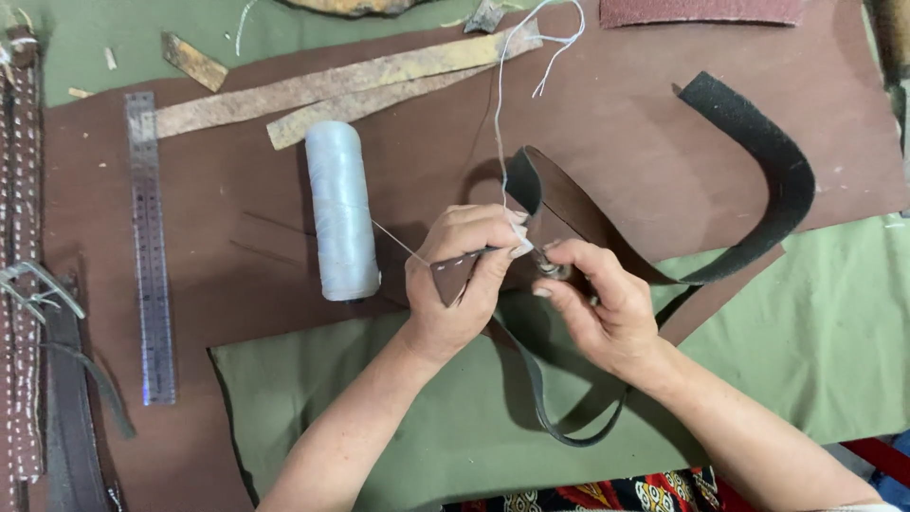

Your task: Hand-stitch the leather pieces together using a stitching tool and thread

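Near middle of the table: both hands met over a dark brown leather strap (559,204), just right of a white thread spool (341,210).
Left hand (462,275): fingers clenched on the pointed, stitched end of the strap, thumb pressing it flat.
Right hand (597,303): fingertips pinched on a small metal tool or needle at the strap edge; too small to tell which.
Thread (500,104): one white strand ran far from the hands, another ran left toward the spool, looking taut.
Strap: it looped far and right, black underside up, with a lower loop hanging near over the green cloth (758,322).
Surroundings: steel ruler (150,246) well to the left, tan leather offcuts (351,85) at the far side.
Judgement on the stitch: it would go best with the left grip kept close beside the hole, the point entered square to the leather, and the thread drawn evenly so it neither snags nor puckers.
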